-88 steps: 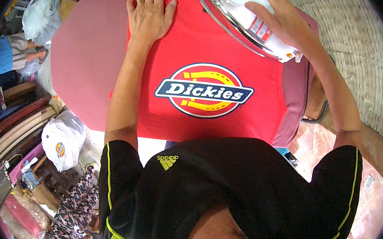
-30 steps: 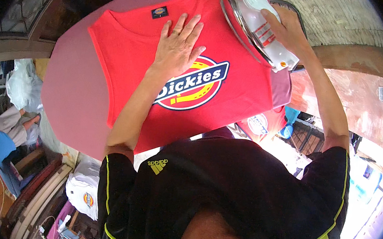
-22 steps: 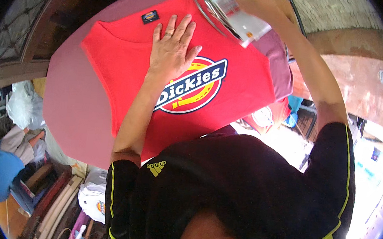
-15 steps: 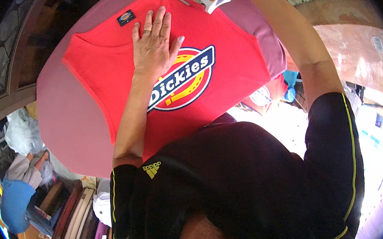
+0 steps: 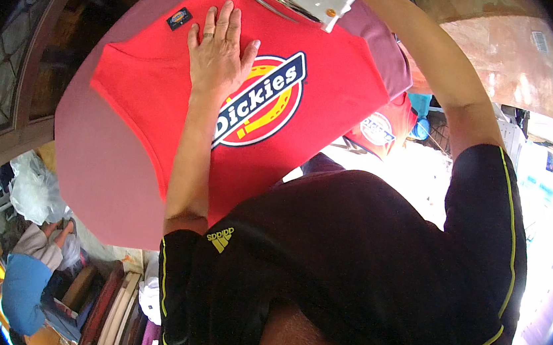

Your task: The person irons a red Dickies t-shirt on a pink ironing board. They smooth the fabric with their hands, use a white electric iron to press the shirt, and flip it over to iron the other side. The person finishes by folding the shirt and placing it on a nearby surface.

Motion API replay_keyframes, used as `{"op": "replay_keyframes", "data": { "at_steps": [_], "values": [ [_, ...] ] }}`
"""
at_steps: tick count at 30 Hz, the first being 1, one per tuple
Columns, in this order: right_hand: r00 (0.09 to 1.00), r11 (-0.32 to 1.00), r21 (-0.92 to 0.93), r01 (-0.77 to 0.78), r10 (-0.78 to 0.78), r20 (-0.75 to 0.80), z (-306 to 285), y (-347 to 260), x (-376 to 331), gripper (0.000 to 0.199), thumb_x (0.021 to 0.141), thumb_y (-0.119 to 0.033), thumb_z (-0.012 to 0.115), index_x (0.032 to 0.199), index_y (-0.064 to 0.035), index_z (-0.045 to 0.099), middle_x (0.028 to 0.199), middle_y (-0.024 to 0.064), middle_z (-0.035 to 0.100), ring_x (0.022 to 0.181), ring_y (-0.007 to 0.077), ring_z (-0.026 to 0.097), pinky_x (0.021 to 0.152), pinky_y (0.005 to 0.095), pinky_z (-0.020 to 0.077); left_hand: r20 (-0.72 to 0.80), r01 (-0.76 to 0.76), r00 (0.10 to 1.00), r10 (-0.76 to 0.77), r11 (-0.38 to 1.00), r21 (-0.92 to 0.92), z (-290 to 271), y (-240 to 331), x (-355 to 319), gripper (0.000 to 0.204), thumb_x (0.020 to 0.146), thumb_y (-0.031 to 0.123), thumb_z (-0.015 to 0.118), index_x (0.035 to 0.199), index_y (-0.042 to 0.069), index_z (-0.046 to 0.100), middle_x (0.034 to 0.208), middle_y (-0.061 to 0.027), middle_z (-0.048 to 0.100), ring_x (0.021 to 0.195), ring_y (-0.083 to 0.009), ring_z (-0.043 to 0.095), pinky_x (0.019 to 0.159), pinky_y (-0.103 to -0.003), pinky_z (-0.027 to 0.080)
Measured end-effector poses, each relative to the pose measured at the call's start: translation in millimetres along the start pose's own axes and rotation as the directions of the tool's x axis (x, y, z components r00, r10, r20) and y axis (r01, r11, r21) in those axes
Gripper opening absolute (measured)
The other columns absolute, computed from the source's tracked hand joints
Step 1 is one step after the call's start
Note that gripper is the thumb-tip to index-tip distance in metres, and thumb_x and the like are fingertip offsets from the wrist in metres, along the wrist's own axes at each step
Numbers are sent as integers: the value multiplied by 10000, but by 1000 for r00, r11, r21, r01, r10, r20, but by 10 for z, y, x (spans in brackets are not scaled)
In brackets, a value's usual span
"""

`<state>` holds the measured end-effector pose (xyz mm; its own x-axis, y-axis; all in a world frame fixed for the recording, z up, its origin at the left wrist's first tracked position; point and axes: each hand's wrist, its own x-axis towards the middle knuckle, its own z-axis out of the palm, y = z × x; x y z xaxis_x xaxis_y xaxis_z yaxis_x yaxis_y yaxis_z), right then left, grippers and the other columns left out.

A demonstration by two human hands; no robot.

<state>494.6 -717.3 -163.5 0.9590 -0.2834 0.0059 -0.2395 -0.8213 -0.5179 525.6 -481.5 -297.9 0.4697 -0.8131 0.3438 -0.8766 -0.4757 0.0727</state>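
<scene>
A red sleeveless shirt [image 5: 243,176] with a large printed logo lies spread on a mauve padded board [image 5: 109,176]. My left hand [image 5: 219,60] rests flat on it, fingers stretched out, between the dark neck label [image 5: 179,19] and the logo. At the top edge, a white clothes iron [image 5: 329,6] with a shiny metal base sits on the shirt's upper part. My right forearm reaches up to the iron from the right; the upper picture edge cuts off that hand, so its grip is hidden.
Another red printed garment [image 5: 383,133] hangs beyond the board's right edge. At left stand a dark wooden panel [image 5: 37,96] and a white plastic bag [image 5: 32,189]. A person in blue [image 5: 25,288] is at the lower left, beside several upright boards [image 5: 107,309].
The iron has slid a little to the right along the top of the shirt. My left hand stays flat on the cloth, shifted slightly upward in the picture.
</scene>
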Motion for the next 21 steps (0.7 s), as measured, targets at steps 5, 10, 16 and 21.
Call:
{"op": "replay_keyframes", "data": {
  "at_steps": [5, 10, 16, 21],
  "values": [
    [979, 946, -282, 159, -188, -77, 30, 351, -770, 477, 985, -386, 471, 1127, 63, 546, 970, 320, 653, 915, 473, 638, 827, 523, 499, 3, 5, 1000, -5, 999, 36, 9, -57, -25, 669, 980, 518, 438, 1494, 95, 371, 1587, -44, 310, 1453, -268, 302, 1163, -525, 241],
    [868, 881, -278, 384, -447, -218, -52, 628, -1779, 396, 992, -249, 529, 1299, -2, 487, 792, 221, 668, 698, 386, 679, 659, 462, 531, -62, -16, 998, 19, 999, 46, 108, -77, -2, 652, 973, 525, 447, 1493, 137, 384, 1586, -34, 318, 1457, -245, 300, 1170, -512, 231],
    [992, 999, -45, -27, 21, -128, -29, 554, -2468, 336, 995, -242, 542, 1183, 31, 489, 745, 305, 632, 762, 452, 673, 667, 482, 523, -26, 7, 1000, -5, 996, 93, 45, -23, -24, 658, 971, 528, 443, 1498, 140, 377, 1586, -30, 321, 1462, -244, 292, 1175, -505, 225],
    [975, 992, -97, 85, -103, -198, 28, 507, -2269, 304, 988, -239, 559, 1120, 28, 499, 741, 293, 630, 736, 441, 674, 627, 476, 505, -72, -10, 997, 15, 997, 72, 117, -42, -14, 650, 964, 542, 442, 1486, 156, 403, 1581, -21, 333, 1463, -228, 290, 1180, -503, 213]
  ]
}}
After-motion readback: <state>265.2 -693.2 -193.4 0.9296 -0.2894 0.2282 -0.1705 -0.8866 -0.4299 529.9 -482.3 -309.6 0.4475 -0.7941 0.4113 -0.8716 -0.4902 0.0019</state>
